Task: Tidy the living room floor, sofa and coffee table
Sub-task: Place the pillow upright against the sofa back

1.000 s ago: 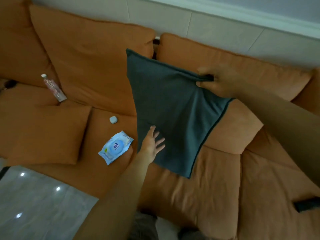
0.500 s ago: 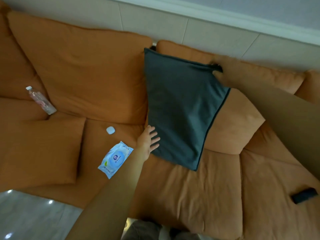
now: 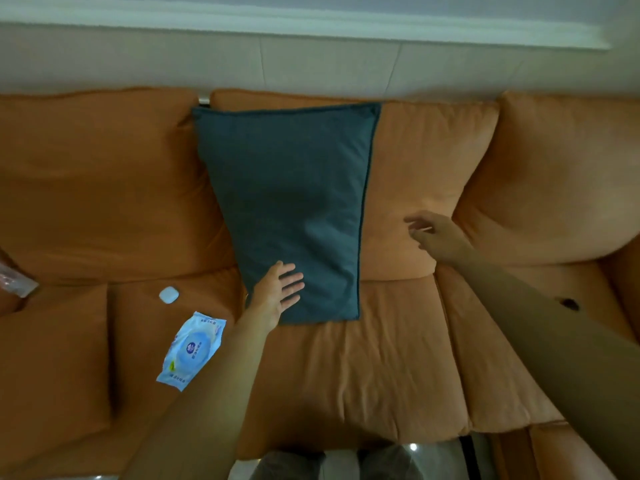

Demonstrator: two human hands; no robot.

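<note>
Pillow point(image 3: 291, 209) leans unheld; left hand point(image 3: 277, 296) flat at its 7 o'clock, right hand point(image 3: 433, 233) spread, empty. It may slump forward.

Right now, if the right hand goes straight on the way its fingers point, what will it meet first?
Probably the orange back cushion: the right hand is open, fingers toward the image's upper left. Farther along that line stands the dark teal pillow. Depth is unclear.

A pillow point(image 3: 291, 209) leans against the sofa point(image 3: 381, 368) back; left of it on the seat lie a small case point(image 3: 168, 294) and a wipes pack point(image 3: 192, 351).
</note>
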